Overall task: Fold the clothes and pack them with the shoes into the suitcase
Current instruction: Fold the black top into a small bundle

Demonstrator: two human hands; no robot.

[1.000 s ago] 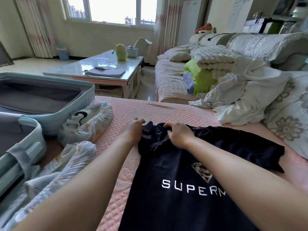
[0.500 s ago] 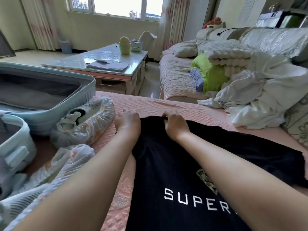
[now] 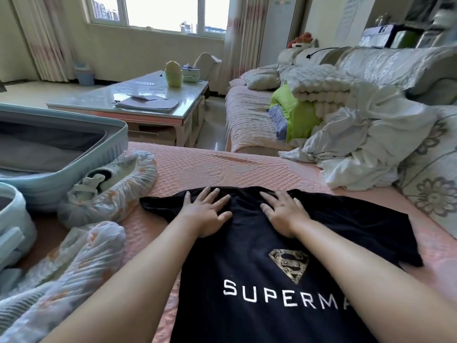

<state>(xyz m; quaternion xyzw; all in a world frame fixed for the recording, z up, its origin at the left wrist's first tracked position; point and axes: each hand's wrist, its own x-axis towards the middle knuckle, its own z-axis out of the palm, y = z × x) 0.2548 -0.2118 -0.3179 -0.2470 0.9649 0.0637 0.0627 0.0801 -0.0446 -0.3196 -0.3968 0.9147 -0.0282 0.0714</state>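
Two bare arms, seen from the bottom frame edge to the fingertips. The left forearm (image 3: 138, 276) is uncovered along its whole visible length and looks broad near the camera because of the wide-angle lens. The right forearm (image 3: 346, 263) is the same, uncovered to the wrist. The left hand (image 3: 206, 214) shows all five fingers, with nails that look short and plain. The right hand (image 3: 284, 215) is alike. Upper arms and clothing are out of frame.

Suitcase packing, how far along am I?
Done: suitcase lies open, a bagged shoe beside it. In hand: left hand and right hand press flat on the unfolded black T-shirt. Left: fold it and the white clothes heap, then pack everything.
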